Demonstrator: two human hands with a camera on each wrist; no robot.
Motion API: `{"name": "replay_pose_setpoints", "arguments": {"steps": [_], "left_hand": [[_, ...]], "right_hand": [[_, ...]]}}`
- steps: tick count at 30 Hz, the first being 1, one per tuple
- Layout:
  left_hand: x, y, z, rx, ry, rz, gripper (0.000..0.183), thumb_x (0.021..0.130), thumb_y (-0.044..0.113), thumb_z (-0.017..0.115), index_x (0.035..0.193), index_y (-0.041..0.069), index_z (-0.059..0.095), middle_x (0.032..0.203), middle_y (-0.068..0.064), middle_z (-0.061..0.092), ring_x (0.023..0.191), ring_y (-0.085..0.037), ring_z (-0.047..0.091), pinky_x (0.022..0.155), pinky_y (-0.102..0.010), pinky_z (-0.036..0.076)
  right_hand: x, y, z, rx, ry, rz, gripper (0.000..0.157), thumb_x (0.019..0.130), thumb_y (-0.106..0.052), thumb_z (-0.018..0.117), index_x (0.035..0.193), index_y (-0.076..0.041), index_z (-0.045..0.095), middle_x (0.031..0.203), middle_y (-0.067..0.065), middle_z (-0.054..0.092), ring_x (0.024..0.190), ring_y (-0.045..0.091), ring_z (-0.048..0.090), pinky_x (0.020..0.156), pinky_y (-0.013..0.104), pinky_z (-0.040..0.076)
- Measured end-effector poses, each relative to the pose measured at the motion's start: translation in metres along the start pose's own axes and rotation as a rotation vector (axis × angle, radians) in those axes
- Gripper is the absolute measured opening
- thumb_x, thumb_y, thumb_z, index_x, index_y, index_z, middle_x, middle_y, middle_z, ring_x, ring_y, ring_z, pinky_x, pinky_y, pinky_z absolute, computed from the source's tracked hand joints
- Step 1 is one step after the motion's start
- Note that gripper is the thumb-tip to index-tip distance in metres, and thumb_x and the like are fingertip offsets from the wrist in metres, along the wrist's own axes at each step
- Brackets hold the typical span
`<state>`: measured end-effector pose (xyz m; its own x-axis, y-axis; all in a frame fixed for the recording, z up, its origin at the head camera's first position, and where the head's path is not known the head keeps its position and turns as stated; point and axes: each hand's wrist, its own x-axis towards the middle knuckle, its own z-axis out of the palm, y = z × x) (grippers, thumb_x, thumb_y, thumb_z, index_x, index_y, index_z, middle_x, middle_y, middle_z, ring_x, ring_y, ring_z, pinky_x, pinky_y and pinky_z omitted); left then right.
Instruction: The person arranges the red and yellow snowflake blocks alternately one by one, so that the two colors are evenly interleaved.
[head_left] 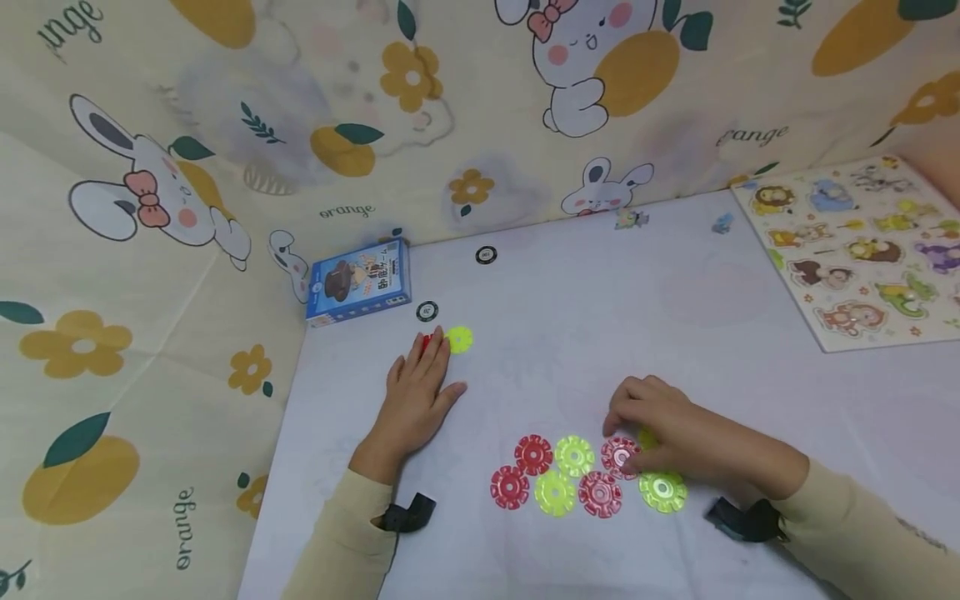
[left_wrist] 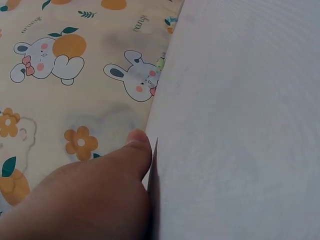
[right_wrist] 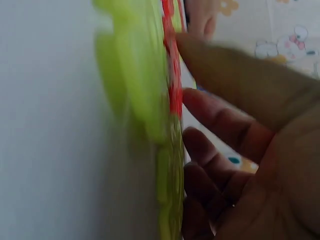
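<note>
Red disc (head_left: 620,456) is on the table (head_left: 547,367), right at the thumb and forefinger of the right hand (head_left: 667,423); round, no long axis. Right's clearly nearer. Its fingers are curled, thumb overlapping the disc; I can't tell if that's a real pinch. Left hand (head_left: 415,404) is farther out, released, fingers straight over another red disc (head_left: 427,342). Beyond it, black chip (head_left: 427,311) reads 20. Blue box (head_left: 357,282): title too small for me. Backdrop cloth (head_left: 495,92) says "orange".

Passing room lies between left hand (head_left: 412,404) and right hand (head_left: 669,418) (blue box (head_left: 358,283) blocks far left).
</note>
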<state>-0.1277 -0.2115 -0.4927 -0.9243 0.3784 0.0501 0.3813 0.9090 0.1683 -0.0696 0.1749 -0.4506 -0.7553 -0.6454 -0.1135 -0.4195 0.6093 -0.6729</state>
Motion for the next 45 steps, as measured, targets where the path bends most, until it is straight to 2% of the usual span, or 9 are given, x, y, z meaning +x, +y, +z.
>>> {"name": "replay_pose_setpoints", "arguments": {"steps": [10,16,18,24,28,34,36,41,45], "left_hand": [[0.001,0.004,0.0,0.011,-0.026,0.001,0.075,0.093,0.067,0.03,0.154,0.025,0.018,0.159,0.008,0.008,0.144,-0.023,0.001,0.108,-0.06,0.008],[0.001,0.004,0.0,0.02,-0.034,0.0,0.076,0.093,0.068,0.029,0.154,0.024,0.017,0.159,0.008,0.007,0.144,-0.023,0.0,0.109,-0.058,0.009],[0.001,0.004,0.0,0.022,-0.039,-0.001,0.076,0.093,0.068,0.029,0.154,0.024,0.017,0.159,0.008,0.006,0.144,-0.023,0.0,0.109,-0.057,0.009],[-0.002,0.003,-0.003,0.014,-0.058,-0.008,0.076,0.093,0.066,0.031,0.154,0.023,0.017,0.159,0.008,0.005,0.144,-0.022,-0.002,0.109,-0.058,0.008],[-0.002,0.002,-0.001,0.013,-0.052,-0.006,0.077,0.093,0.067,0.03,0.154,0.023,0.017,0.159,0.008,0.005,0.144,-0.022,-0.001,0.109,-0.057,0.008],[0.0,0.002,0.001,0.01,-0.042,0.003,0.077,0.092,0.069,0.028,0.154,0.024,0.017,0.159,0.009,0.005,0.145,-0.022,0.0,0.109,-0.057,0.008],[0.0,0.003,0.002,0.01,-0.044,0.002,0.077,0.092,0.068,0.028,0.154,0.024,0.017,0.159,0.009,0.005,0.145,-0.022,0.0,0.109,-0.057,0.008],[-0.001,0.003,0.0,0.013,-0.059,0.001,0.077,0.093,0.068,0.029,0.154,0.023,0.016,0.159,0.008,0.004,0.144,-0.022,-0.001,0.109,-0.057,0.007],[0.0,0.002,-0.001,0.01,-0.061,0.001,0.077,0.093,0.067,0.03,0.154,0.024,0.016,0.159,0.008,0.005,0.144,-0.022,-0.001,0.109,-0.058,0.007]], "right_hand": [[-0.001,-0.006,-0.001,-0.016,-0.031,0.021,0.04,0.07,-0.036,0.085,0.101,-0.035,0.06,0.099,-0.019,0.051,0.097,0.01,0.042,0.082,0.042,0.034],[0.01,-0.007,-0.008,0.25,-0.079,0.093,0.024,0.083,-0.023,0.076,0.1,-0.03,0.061,0.093,-0.011,0.062,0.087,0.016,0.057,0.074,0.03,0.051],[0.022,-0.006,-0.011,0.315,-0.052,0.11,0.018,0.087,-0.02,0.073,0.1,-0.028,0.064,0.093,-0.008,0.064,0.085,0.017,0.06,0.071,0.029,0.053],[0.075,-0.005,-0.022,0.304,0.105,0.186,0.014,0.09,-0.016,0.068,0.103,-0.019,0.064,0.089,0.002,0.06,0.077,0.022,0.056,0.063,0.033,0.053],[0.108,-0.003,-0.025,0.324,0.142,0.222,0.02,0.092,-0.015,0.065,0.112,-0.014,0.062,0.094,0.006,0.059,0.081,0.023,0.056,0.069,0.036,0.051],[0.123,-0.003,-0.021,0.191,0.174,0.198,0.041,0.091,-0.017,0.065,0.131,-0.011,0.054,0.118,0.006,0.053,0.1,0.021,0.053,0.087,0.039,0.046],[0.119,-0.007,-0.018,0.085,0.155,0.167,0.047,0.091,-0.019,0.066,0.135,-0.011,0.052,0.126,0.008,0.048,0.108,0.024,0.049,0.091,0.042,0.044],[0.102,-0.016,-0.01,-0.332,0.04,0.017,0.065,0.089,-0.038,0.066,0.144,-0.012,0.044,0.15,0.009,0.034,0.133,0.035,0.03,0.102,0.053,0.034],[0.101,-0.022,-0.008,-0.444,-0.015,-0.023,0.074,0.09,-0.052,0.059,0.149,-0.015,0.036,0.156,0.005,0.023,0.14,0.037,0.018,0.102,0.06,0.027]]}}
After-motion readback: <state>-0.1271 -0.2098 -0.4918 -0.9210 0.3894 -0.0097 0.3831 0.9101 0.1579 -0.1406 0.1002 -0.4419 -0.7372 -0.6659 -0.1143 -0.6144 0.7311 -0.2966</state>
